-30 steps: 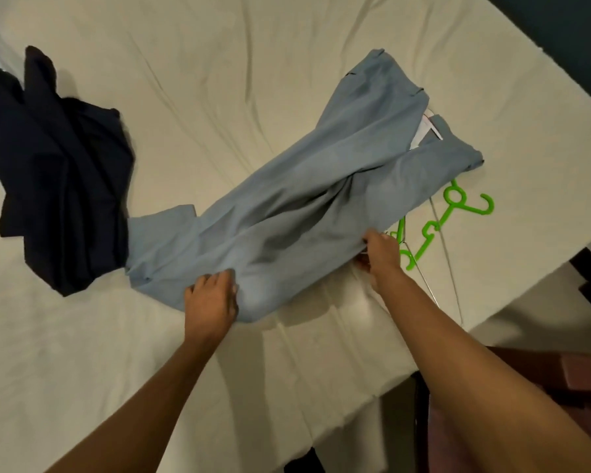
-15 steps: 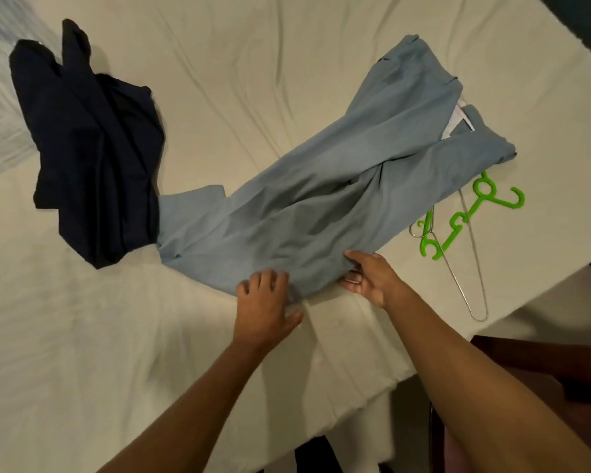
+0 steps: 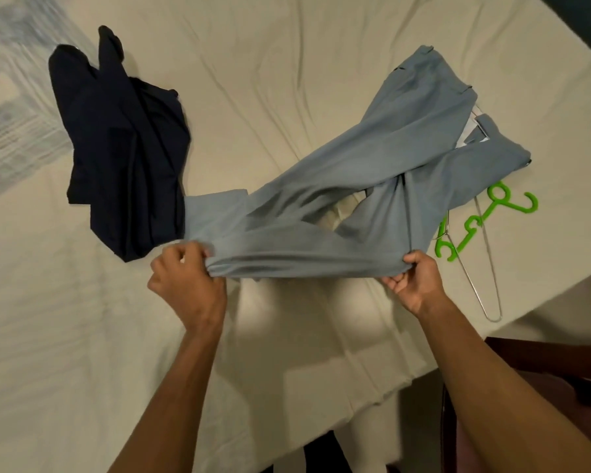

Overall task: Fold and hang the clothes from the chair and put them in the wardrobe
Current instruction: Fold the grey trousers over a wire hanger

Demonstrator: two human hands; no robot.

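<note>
Light blue trousers (image 3: 372, 172) lie diagonally across the cream bed sheet (image 3: 253, 80), waistband at the far right. My left hand (image 3: 188, 278) grips the near edge of one trouser leg. About a forearm's length to the right, my right hand (image 3: 413, 281) grips the same edge. The stretch of cloth between them is lifted off the sheet and pulled taut. A dark navy garment (image 3: 123, 151) lies crumpled at the left, over the trouser cuffs. A green plastic hanger (image 3: 475, 223) and a wire hanger (image 3: 488, 274) lie at the right, partly under the trousers.
The bed's near edge runs diagonally at the lower right, with the sheet hanging over it. A dark reddish chair (image 3: 543, 377) stands beside the bed at the lower right. A patterned blue and white cloth (image 3: 11, 107) shows at the far left.
Both hands went from lying on the trousers to gripping the near leg edge. They moved apart and raised the cloth off the sheet.
</note>
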